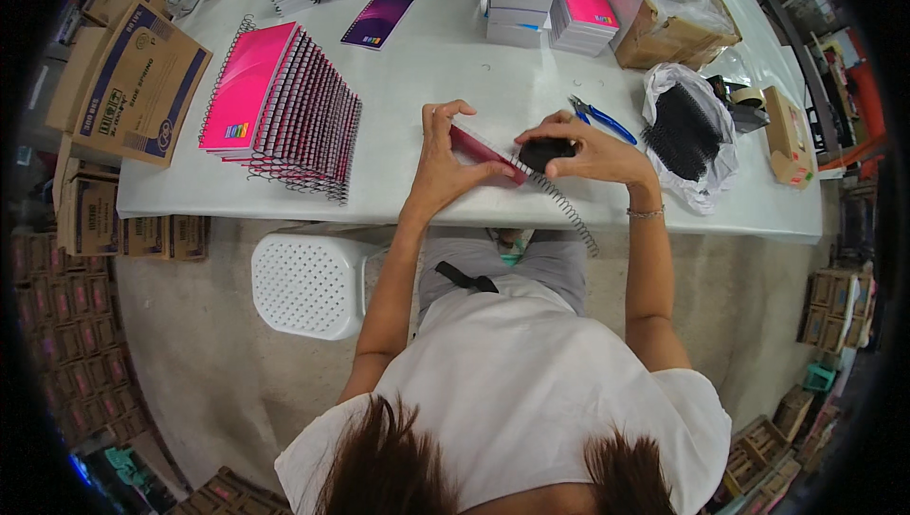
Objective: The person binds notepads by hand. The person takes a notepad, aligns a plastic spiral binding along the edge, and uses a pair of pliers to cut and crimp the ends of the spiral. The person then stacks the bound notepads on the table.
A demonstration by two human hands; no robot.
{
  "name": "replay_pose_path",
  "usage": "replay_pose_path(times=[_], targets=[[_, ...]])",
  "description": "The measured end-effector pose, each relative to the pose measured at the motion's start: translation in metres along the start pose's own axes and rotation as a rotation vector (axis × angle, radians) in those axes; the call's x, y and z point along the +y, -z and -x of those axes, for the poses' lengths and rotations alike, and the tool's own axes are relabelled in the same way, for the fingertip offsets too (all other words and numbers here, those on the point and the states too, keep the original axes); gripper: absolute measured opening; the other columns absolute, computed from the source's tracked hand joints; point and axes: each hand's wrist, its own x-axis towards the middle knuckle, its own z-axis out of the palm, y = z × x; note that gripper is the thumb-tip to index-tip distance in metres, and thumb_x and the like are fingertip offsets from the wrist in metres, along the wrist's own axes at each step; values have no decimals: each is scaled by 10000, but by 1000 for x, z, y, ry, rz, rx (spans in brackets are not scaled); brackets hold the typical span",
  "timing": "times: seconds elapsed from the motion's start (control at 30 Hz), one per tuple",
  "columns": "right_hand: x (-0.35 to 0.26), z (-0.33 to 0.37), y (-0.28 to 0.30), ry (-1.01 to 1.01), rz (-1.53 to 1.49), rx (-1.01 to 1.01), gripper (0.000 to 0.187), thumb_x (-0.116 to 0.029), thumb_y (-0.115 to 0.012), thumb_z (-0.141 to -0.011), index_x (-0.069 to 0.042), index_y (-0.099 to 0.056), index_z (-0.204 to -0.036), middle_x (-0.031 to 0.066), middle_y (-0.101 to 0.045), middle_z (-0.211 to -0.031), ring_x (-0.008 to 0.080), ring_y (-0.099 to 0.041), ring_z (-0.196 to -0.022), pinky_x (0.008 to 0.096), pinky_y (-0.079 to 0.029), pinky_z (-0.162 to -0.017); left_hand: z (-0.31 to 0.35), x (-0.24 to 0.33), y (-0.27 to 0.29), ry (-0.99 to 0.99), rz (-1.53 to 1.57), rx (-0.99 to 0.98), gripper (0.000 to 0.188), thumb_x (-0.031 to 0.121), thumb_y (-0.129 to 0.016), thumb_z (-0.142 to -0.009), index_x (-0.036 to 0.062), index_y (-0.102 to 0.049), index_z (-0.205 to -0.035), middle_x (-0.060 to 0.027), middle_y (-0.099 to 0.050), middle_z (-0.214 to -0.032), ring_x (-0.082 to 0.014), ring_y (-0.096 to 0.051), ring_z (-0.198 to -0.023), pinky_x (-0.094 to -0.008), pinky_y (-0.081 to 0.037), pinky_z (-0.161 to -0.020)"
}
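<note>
My left hand [438, 174] grips a pink-covered notebook [488, 155] on edge, thumb along its near side and fingers over its far end. A dark spiral wire coil [567, 207] runs along the notebook's punched edge, and its loose end hangs out toward the table's front edge. In my right hand [607, 153] is a rounded black object [542, 152], held against that edge beside the coil; its exact kind I cannot make out. Blue-handled pliers [611, 124] lie just beyond my right hand. To the left stands a tall stack of pink spiral notebooks [248, 79].
On the white table [417, 70] lies a purple notebook [377, 22]. Further back are more notebook stacks and unbound pink notebooks [585, 5]. Right of the pliers sits an open white bag of black coils [684, 131]. Cardboard boxes [142, 79] flank the left; a white stool [308, 285] stands below.
</note>
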Motion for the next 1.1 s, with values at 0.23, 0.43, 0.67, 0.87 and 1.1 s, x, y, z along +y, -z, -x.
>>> replay_pose_path(times=[0.23, 0.43, 0.67, 0.87, 1.1], targets=[[6, -1, -2, -49, 26, 95, 768, -620, -813, -762, -114, -678, -1324, 79, -596, -1338, 249, -565, -1189, 339, -463, -1026, -4, -8, -3, -62, -4, 8, 1170, 295, -1020, -496, 135, -357, -1447, -126, -408, -1335, -335, -484, -1234, -459, -467, -1028], [1, 4, -6, 128, -277, 43, 708, -544, -806, -804, -100, -669, -1338, 99, -641, -1314, 201, -601, -1086, 315, -504, -916, -4, -12, -5, 72, 126, -1, 1492, 313, -1036, -464, 172, -85, -1605, -195, -385, -1419, -376, -470, -1270, -476, -454, -1064], [-8, -4, 4, 262, -402, 2, 729, -604, -802, -770, -130, -689, -1313, 73, -587, -1243, 225, -534, -1192, 347, -416, -1023, -7, -6, -2, 128, 177, -32, 1595, 290, -1046, -453, 201, 35, -1622, -224, -440, -1323, -369, -508, -1228, -463, -474, -1041], [-31, 1, -5, 128, -239, 69, 721, -602, -801, -768, -143, -690, -1314, 84, -589, -1217, 245, -549, -1176, 342, -406, -1038, -7, -13, -2, 94, 194, -32, 1614, 293, -1050, -439, 209, 40, -1627, -196, -464, -1250, -353, -517, -1197, -439, -470, -1025], [-23, -9, -9, 97, -185, 62, 856, -757, -736, -736, -152, -676, -1339, 71, -612, -1282, 236, -552, -1224, 360, -428, -1035, -9, -11, 2, 88, 182, -103, 1569, 310, -1043, -466, 208, 8, -1627, -165, -464, -1191, -326, -533, -1123, -418, -471, -999]])
